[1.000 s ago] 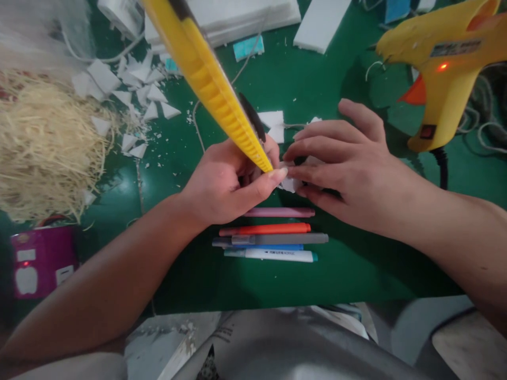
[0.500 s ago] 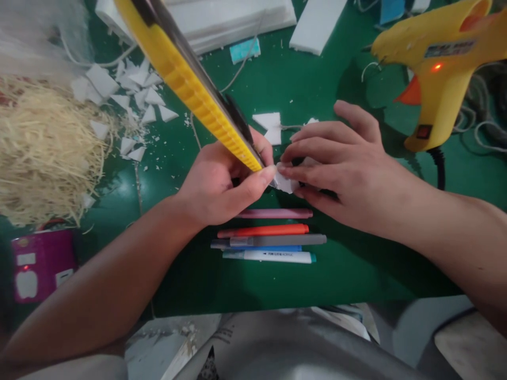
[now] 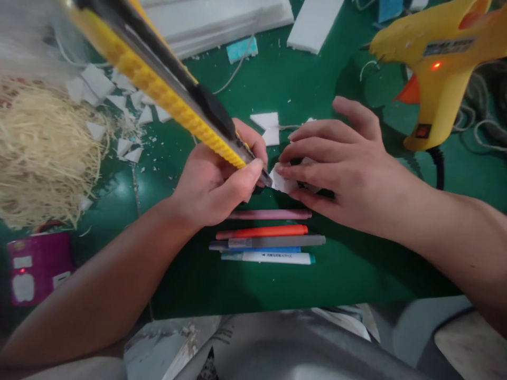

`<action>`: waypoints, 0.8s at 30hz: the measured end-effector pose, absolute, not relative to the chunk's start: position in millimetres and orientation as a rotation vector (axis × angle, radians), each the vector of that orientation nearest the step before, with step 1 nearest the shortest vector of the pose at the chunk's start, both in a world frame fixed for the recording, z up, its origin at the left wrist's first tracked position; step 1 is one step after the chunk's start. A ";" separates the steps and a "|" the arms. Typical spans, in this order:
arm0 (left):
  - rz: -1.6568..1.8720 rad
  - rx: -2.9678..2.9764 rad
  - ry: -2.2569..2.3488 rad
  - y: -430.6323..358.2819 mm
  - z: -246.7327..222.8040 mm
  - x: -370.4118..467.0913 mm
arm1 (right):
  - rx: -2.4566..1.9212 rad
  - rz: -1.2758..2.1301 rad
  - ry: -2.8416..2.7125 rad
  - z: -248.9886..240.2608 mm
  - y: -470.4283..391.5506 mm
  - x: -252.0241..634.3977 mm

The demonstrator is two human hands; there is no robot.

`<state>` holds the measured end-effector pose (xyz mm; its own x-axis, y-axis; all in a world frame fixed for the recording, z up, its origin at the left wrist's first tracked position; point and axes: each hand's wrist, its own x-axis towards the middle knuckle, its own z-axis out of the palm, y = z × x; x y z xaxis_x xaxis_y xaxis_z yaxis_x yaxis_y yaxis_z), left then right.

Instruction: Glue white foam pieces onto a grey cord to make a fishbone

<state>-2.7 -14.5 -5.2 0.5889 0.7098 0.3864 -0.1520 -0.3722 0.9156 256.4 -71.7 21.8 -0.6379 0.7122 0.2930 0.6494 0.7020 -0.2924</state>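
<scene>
A yellow utility knife [image 3: 168, 100] with a black slider is gripped in my left hand [image 3: 212, 184], tilted with its tail up and to the left. Its blade tip meets the left edge of a small white foam piece [image 3: 280, 182]. The fingertips of my right hand [image 3: 348, 161] rest on that piece and keep it against the table, partly hiding it. Just beyond lie small white foam offcuts [image 3: 271, 137]. Nearer me, several marker pens lie side by side, among them a pink pen [image 3: 273, 214], an orange pen [image 3: 265, 230] and a white pen [image 3: 277, 257].
A yellow hot glue gun [image 3: 431, 79], its light lit, is at the right. Straw shreds [image 3: 43, 153] and foam scraps [image 3: 99, 82] cover the left. A purple box [image 3: 39, 269] sits front left. White foam boards [image 3: 315, 24] lie at the back of the green table [image 3: 356, 274].
My left hand has drawn slightly left with the knife, and the blade now shows beside the foam piece. My right hand stays almost where it was.
</scene>
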 end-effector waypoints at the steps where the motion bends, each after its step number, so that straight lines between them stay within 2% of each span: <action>1: 0.976 1.730 0.467 -14.6 -4.7 -2.5 | -1.058 0.228 -2.525 22.3 -71.7 256.1; 12: 0.939 1.760 0.577 -17.9 4.1 2.0 | -1.115 0.284 -2.515 23.4 -71.5 255.3; 20: 1.159 2.017 0.632 -15.4 2.4 1.7 | -1.061 0.208 -2.539 25.4 -71.5 255.6; 24: 1.003 2.196 0.662 -14.5 8.5 -7.5 | -1.084 0.268 -2.509 25.0 -71.8 254.4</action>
